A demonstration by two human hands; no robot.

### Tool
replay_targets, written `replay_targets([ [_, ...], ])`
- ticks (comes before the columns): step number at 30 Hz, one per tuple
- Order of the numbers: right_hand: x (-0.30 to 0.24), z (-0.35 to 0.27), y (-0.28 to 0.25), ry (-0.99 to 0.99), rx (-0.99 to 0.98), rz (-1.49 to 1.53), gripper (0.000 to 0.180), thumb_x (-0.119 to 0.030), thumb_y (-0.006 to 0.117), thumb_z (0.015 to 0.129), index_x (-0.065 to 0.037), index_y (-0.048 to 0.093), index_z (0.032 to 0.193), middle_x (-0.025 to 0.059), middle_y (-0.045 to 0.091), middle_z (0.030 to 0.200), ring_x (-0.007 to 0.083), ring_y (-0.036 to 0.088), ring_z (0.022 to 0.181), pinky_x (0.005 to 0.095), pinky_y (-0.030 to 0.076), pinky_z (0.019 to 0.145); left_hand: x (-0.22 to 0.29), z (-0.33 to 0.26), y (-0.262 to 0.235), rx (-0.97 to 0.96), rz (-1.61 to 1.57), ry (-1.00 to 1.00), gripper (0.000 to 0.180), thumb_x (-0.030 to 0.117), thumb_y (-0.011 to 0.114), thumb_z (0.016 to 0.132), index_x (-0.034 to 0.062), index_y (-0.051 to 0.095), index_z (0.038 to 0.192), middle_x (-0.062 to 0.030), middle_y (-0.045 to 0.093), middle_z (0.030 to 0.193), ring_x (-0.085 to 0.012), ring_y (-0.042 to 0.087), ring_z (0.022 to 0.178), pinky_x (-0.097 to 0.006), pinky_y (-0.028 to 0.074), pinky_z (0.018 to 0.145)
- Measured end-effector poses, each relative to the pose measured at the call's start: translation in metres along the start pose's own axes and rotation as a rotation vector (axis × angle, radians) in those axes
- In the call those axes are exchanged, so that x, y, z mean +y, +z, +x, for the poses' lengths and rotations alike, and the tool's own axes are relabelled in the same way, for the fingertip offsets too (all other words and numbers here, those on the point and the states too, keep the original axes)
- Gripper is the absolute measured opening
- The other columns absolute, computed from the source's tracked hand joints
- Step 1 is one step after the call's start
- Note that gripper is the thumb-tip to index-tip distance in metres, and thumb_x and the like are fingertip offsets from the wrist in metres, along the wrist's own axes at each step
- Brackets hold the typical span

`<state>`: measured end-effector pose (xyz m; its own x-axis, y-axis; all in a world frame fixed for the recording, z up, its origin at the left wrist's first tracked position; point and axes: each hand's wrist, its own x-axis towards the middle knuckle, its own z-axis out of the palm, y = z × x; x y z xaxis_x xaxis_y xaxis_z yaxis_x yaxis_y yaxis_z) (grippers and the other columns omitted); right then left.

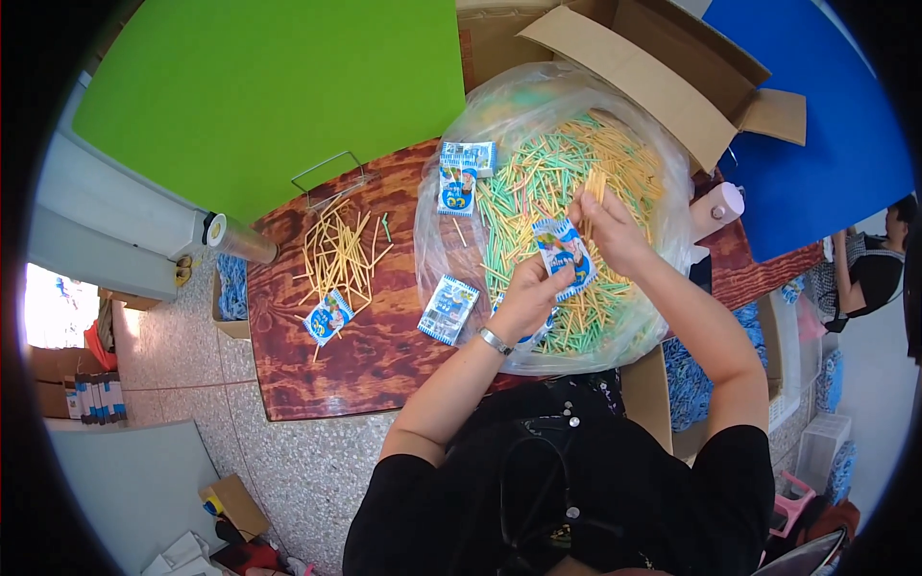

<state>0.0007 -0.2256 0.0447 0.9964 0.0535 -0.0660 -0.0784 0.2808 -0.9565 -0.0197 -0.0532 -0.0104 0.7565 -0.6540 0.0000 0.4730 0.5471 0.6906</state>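
Observation:
My left hand (pixel 528 298) grips a small blue-and-white packet (pixel 562 254) by its lower part, above a big clear plastic bag (pixel 485 106). Pinched in my right hand (pixel 613 230), just above the packet's top edge, is a small bunch of yellow sticks (pixel 596 182). Loose thin sticks (pixel 547 182) in green, yellow and pink fill the opened bag. Similar packets lie about: one (pixel 457 190) on the bag's left side, one (pixel 448 309) by its lower left edge, and another partly hidden beneath my left hand. Whether the held packet has sticks inside I cannot tell.
On the dark red wooden table (pixel 288 384), a pile of yellow sticks (pixel 341 250) lies left, with a packet (pixel 328 317) below it. An open cardboard box (pixel 643 77) stands behind the bag, a pink cylindrical container (pixel 718 209) at right. Another person (pixel 869 274) is far right.

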Motion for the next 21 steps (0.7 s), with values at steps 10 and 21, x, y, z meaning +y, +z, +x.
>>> replay_targets([
  [10, 0.001, 0.001, 0.018, 0.039, -0.061, 0.108, 0.022, -0.030, 0.050, 0.101, -0.009, 0.051, 0.105, 0.0017, 0.053, 0.086, 0.0163, 0.058, 0.097, 0.0316, 0.048, 0.084, 0.007, 0.008, -0.006, -0.011, 0.572, 0.089, 0.025, 0.010, 0.063, 0.092, 0.0017, 0.061, 0.116, -0.0020, 0.064, 0.109, -0.0098, 0.059, 0.099, -0.028, 0.048, 0.088],
  [21, -0.013, 0.041, -0.006, 0.012, -0.016, 0.272, 0.016, -0.030, 0.050, 0.101, -0.014, 0.052, 0.098, -0.0027, 0.053, 0.081, 0.0135, 0.056, 0.074, 0.0320, 0.049, 0.067, 0.103, -0.087, -0.079, 0.240, 1.279, 0.243, 0.023, 0.012, 0.068, 0.084, 0.0024, 0.068, 0.105, -0.0092, 0.065, 0.087, -0.0186, 0.061, 0.076, -0.031, 0.048, 0.070],
])
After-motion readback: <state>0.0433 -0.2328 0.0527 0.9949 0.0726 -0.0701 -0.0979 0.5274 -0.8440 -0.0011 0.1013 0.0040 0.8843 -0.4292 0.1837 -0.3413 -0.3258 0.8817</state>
